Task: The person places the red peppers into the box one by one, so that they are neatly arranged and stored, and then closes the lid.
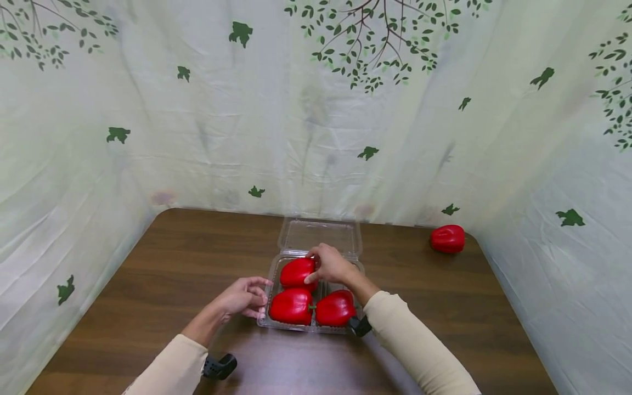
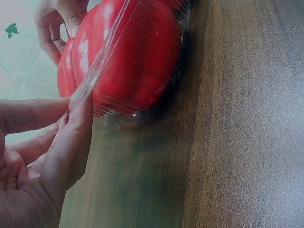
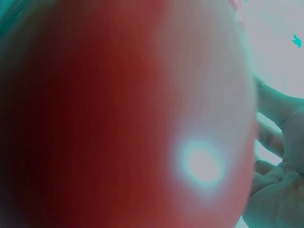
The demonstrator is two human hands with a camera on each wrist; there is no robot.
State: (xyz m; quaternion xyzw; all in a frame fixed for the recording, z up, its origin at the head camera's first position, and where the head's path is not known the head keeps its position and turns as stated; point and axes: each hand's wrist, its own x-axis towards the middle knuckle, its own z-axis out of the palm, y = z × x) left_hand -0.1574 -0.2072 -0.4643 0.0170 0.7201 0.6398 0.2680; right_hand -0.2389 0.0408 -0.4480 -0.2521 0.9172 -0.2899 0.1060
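A clear plastic clamshell container (image 1: 286,327) stands on the table with three red bell peppers in it. My left hand (image 1: 239,297) pinches the container's left rim between thumb and fingers, plain in the left wrist view at the clear rim (image 2: 88,85). My right hand (image 1: 333,267) grips the back-left bell pepper (image 1: 294,272), fingers on its far side and thumb on the near side. Both the front-left bell pepper (image 1: 289,307) and the front-right bell pepper (image 1: 336,309) lie in front of it. In the right wrist view a blurred bell pepper (image 3: 118,118) hides most of the scene.
The container's open lid (image 1: 320,235) lies back toward the curtain (image 1: 316,126). Another red bell pepper (image 1: 447,239) lies at the back right corner of the brown wooden table (image 1: 419,296). Leaf-printed curtains enclose the table's back and sides.
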